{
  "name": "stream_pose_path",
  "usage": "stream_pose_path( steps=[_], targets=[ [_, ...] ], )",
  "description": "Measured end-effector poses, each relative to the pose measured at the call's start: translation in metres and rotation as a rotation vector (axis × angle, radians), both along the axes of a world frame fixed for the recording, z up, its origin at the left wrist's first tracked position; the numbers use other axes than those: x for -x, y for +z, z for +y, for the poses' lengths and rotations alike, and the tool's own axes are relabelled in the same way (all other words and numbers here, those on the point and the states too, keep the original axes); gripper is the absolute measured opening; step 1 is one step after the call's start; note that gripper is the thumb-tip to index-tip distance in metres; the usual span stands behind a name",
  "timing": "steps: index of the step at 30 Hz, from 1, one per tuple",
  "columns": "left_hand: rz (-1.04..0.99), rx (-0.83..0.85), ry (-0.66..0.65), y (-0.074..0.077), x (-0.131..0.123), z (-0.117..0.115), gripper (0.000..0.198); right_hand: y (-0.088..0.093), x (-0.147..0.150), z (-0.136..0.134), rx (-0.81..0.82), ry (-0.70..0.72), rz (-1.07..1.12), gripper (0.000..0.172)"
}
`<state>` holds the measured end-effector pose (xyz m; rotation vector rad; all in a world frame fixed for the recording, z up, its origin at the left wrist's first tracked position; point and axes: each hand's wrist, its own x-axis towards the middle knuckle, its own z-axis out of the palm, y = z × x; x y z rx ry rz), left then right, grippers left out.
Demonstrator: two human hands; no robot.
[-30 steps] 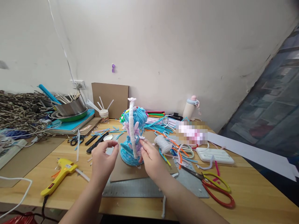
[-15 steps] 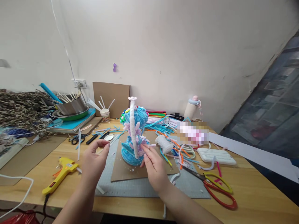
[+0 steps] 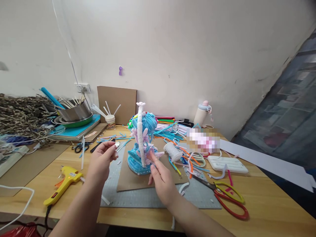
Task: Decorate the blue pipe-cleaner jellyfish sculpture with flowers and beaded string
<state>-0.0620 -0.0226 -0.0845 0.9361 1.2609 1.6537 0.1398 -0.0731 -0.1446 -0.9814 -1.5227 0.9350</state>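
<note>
A pipe-cleaner craft (image 3: 140,160) stands upright before me, with a blue base, a blue rounded top, pink-lilac petals (image 3: 142,134) and a white wrapped handle-like strip (image 3: 140,138). My right hand (image 3: 164,181) touches the lower petals from the right; its index finger is stretched out and its thumb sits apart. Left of the craft, my left hand (image 3: 102,161) is raised, thumb and fingertips pinched together. Whatever lies in that pinch is too small to make out. Just behind those fingertips is a small white round lid (image 3: 117,144).
A yellow glue gun (image 3: 64,184) lies at left, red-and-yellow-handled scissors (image 3: 230,197) at right. A clear spool (image 3: 172,151) and loose pipe cleaners (image 3: 170,131) lie beside the craft. Cardboard (image 3: 130,186) and a grey cutting mat (image 3: 158,201) are beneath it. A bottle (image 3: 201,115) stands behind.
My left hand has risen slightly and its fingers have drawn closer together into a pinch. My right index finger stays at the petals, pushed a little further in.
</note>
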Motion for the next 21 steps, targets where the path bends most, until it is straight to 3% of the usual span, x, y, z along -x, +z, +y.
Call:
stream_pose_path(
  steps=[7, 16, 21],
  targets=[
    [0.024, 0.001, -0.014, 0.011, -0.003, 0.014, 0.039, -0.007, 0.002, -0.004, -0.106, -0.083, -0.099, 0.048],
    [0.085, -0.083, -0.088, 0.023, -0.008, 0.015, 0.032, -0.007, 0.004, 0.0, -0.1, -0.076, -0.112, 0.047],
    [0.358, -0.076, -0.084, 0.028, -0.011, 0.013, 0.021, -0.004, 0.001, 0.001, -0.17, -0.081, -0.121, 0.041]
  ],
)
